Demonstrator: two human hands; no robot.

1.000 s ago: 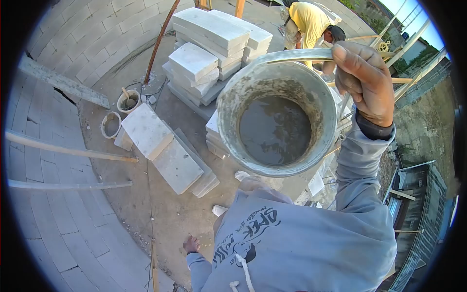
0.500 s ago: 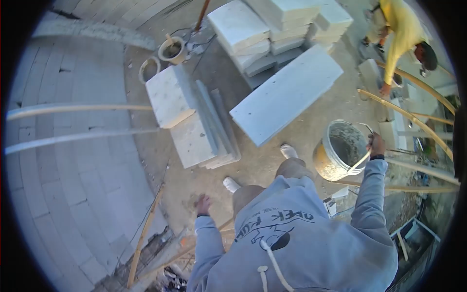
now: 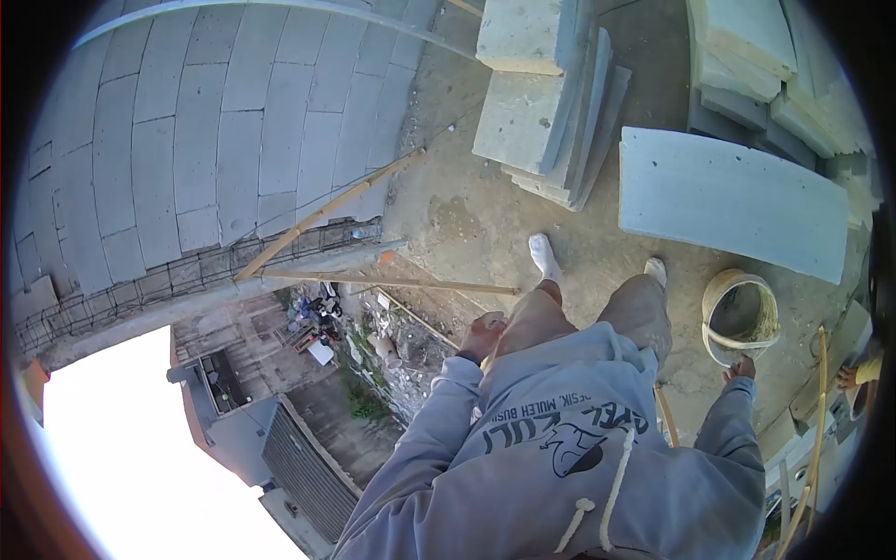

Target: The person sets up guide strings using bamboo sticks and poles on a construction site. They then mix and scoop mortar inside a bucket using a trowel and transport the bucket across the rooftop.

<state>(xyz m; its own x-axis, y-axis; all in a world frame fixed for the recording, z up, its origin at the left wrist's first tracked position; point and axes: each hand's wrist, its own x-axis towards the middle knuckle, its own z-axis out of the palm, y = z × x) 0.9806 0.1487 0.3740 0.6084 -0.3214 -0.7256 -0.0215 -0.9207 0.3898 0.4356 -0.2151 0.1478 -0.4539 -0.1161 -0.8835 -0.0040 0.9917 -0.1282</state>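
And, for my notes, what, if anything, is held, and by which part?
The right hand holds the bucket by its handle; the left hand looks empty.

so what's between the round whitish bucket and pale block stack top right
The head view shows a pale rectangular slab between the bucket and that stack.

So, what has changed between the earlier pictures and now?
The bucket came down from its raised place before the camera to low beside the right leg; the right hand has kept hold of it. The view turned left, so a grey roof appears at lower left. Nothing was visibly taken or let go. The stacked blocks stayed as they were.
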